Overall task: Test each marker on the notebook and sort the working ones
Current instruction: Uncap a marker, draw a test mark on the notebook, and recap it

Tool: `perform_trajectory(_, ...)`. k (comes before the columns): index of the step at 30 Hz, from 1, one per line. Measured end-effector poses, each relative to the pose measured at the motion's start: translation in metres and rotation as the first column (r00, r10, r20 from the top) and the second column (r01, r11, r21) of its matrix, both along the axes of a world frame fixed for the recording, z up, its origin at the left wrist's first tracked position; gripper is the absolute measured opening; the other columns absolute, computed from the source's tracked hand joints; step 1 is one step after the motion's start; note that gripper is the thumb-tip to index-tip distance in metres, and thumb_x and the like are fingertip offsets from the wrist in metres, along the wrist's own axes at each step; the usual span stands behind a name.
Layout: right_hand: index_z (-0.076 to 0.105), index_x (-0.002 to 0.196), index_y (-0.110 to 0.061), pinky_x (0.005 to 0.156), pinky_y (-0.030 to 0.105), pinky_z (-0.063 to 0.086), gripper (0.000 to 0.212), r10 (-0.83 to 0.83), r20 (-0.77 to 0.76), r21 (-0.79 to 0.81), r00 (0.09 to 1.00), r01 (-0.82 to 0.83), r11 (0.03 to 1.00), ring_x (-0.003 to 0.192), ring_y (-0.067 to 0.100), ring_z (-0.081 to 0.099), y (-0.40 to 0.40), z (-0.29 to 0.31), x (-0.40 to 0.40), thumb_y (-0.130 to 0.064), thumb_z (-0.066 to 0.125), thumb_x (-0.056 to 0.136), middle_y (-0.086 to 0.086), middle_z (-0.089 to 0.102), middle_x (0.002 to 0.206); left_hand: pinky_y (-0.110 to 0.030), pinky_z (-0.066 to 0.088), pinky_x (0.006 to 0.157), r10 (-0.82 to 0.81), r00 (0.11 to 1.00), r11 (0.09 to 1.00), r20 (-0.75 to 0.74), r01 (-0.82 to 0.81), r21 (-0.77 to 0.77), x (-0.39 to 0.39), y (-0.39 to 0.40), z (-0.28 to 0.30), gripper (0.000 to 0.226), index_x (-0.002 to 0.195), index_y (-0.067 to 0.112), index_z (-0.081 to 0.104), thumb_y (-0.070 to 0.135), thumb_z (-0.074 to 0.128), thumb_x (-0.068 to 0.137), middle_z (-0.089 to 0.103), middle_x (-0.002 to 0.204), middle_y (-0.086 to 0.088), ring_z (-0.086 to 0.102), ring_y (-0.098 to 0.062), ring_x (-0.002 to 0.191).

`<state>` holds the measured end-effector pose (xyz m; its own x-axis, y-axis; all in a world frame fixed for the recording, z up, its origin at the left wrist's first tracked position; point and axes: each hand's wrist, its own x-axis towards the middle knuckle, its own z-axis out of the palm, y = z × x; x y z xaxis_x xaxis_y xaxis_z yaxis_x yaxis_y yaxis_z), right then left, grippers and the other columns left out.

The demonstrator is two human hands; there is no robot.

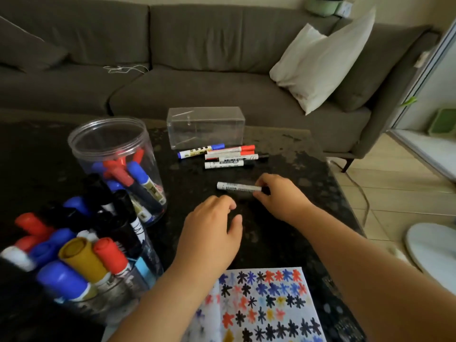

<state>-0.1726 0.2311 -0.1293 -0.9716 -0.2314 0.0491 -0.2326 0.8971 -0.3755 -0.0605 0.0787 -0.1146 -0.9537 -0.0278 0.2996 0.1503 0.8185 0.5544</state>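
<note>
— What is around you, from the big things down?

— A grey sofa [197, 77] is behind, and I sit at a dark table [296, 174]. On my near left stands a tub [81, 275] packed with capped markers; I think these wait for the test. Behind it is a clear jar [116, 166] with some markers inside. At the far side there is a clear box [206, 127], and just before it a small row of markers [222, 155] lies on the table. I cannot say which group is the working one. The notebook [266, 307] lies open near me, its page full of coloured stars, so I judge many tests are done.

— And your hands?

— My right hand [278, 196] pinches one end of a white marker [238, 187] between thumb and fingers. The marker is low over the table, between the row and the notebook. Whether it touches the table, I cannot tell.

— How does it point?

— Its long axis goes left to right, almost level. The free end points to my left; the other end is hidden in my fingers.

— The left hand?

— My left hand [212, 233] is near, palm down, fingers loosely curled and holding nothing. I believe it is ready to help with the cap.
</note>
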Motion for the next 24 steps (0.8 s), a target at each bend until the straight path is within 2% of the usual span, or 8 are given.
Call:
perform_trajectory(4, 0.063, 0.093, -0.027, 0.059, 0.009, 0.044, 0.011, -0.061, 0.095, -0.427, 0.994, 0.096, 0.899, 0.077, 0.0, 0.06, 0.015, 0.035, 0.076, -0.029, 0.069, 0.084, -0.012, 0.065, 0.088, -0.016, 0.044, 0.076, -0.027, 1.0, 0.998, 0.005, 0.026, 0.055, 0.038, -0.01, 0.016, 0.017, 0.107, 0.025, 0.058, 0.029, 0.053, 0.091, 0.053, 0.095, 0.017, 0.052, -0.001, 0.09)
perform_trajectory(8, 0.07, 0.089, -0.019, 0.067, 0.013, 0.049, 0.012, 0.047, 0.274, -0.777, 0.96, 0.192, 0.6, 0.081, 0.006, 0.066, 0.021, 0.068, 0.162, -0.025, 0.071, 0.079, -0.002, 0.072, 0.085, -0.013, 0.044, 0.071, -0.065, 0.995, 0.987, 0.073, 0.054, 0.15, 0.086, -0.015, 0.029, 0.008, 0.099, 0.029, 0.056, 0.029, 0.055, 0.09, 0.055, 0.088, 0.018, 0.054, 0.001, 0.083)
perform_trajectory(11, 0.068, 0.094, -0.009, 0.083, 0.022, 0.051, 0.032, 0.144, 0.364, -0.819, 0.92, 0.243, 0.52, 0.09, 0.013, 0.068, 0.019, 0.067, 0.214, -0.037, 0.061, 0.079, 0.003, 0.073, 0.091, -0.008, 0.044, 0.068, -0.071, 0.986, 0.964, 0.151, 0.03, 0.263, 0.116, -0.016, 0.031, 0.004, 0.092, 0.031, 0.059, 0.029, 0.057, 0.089, 0.06, 0.085, 0.018, 0.057, 0.003, 0.081)
perform_trajectory(13, 0.066, 0.097, -0.01, 0.088, 0.031, 0.051, 0.028, 0.174, 0.42, -0.831, 0.891, 0.301, 0.468, 0.089, 0.018, 0.068, 0.016, 0.058, 0.238, -0.033, 0.052, 0.089, 0.004, 0.073, 0.089, -0.003, 0.041, 0.063, -0.082, 0.976, 0.941, 0.202, 0.009, 0.338, 0.132, -0.013, 0.033, 0.005, 0.088, 0.033, 0.06, 0.029, 0.057, 0.089, 0.061, 0.084, 0.019, 0.057, 0.005, 0.081)
perform_trajectory(16, 0.06, 0.095, -0.005, 0.067, 0.027, 0.05, 0.025, 0.243, 0.49, -0.846, 0.837, 0.391, 0.361, 0.064, 0.016, 0.058, 0.009, 0.047, 0.266, -0.025, 0.044, 0.096, 0.006, 0.063, 0.076, -0.008, 0.045, 0.074, -0.142, 0.94, 0.854, 0.31, -0.042, 0.518, 0.149, -0.002, 0.036, 0.01, 0.083, 0.036, 0.059, 0.037, 0.054, 0.091, 0.064, 0.089, 0.019, 0.059, 0.002, 0.087)
perform_trajectory(20, 0.057, 0.083, -0.004, 0.044, 0.02, 0.026, 0.027, 0.346, 0.471, -0.881, 0.812, 0.415, 0.225, 0.048, 0.01, 0.031, 0.0, 0.04, 0.283, -0.027, 0.05, 0.095, 0.005, 0.047, 0.063, -0.048, 0.046, 0.098, -0.343, 0.861, 0.64, 0.376, -0.078, 0.764, 0.156, 0.014, 0.023, 0.035, 0.098, 0.033, 0.067, 0.061, 0.056, 0.08, 0.07, 0.104, 0.004, 0.063, -0.019, 0.103)
perform_trajectory(22, 0.06, 0.075, -0.009, 0.043, 0.019, 0.019, 0.034, 0.394, 0.451, -0.892, 0.801, 0.41, 0.189, 0.046, 0.008, 0.026, -0.001, 0.041, 0.281, -0.025, 0.04, 0.098, 0.003, 0.044, 0.06, -0.052, 0.041, 0.102, -0.42, 0.829, 0.574, 0.37, -0.074, 0.816, 0.157, 0.016, 0.023, 0.045, 0.108, 0.033, 0.067, 0.064, 0.056, 0.077, 0.07, 0.107, 0.0, 0.061, -0.026, 0.107)
perform_trajectory(24, 0.062, 0.061, -0.019, 0.042, 0.018, 0.019, 0.045, 0.432, 0.434, -0.901, 0.791, 0.389, 0.192, 0.046, 0.007, 0.025, -0.001, 0.044, 0.277, -0.026, 0.036, 0.097, 0.0, 0.043, 0.057, -0.048, 0.044, 0.098, -0.495, 0.809, 0.516, 0.318, -0.02, 0.856, 0.153, 0.014, 0.023, 0.039, 0.109, 0.027, 0.068, 0.051, 0.051, 0.084, 0.071, 0.102, -0.003, 0.065, -0.021, 0.096)
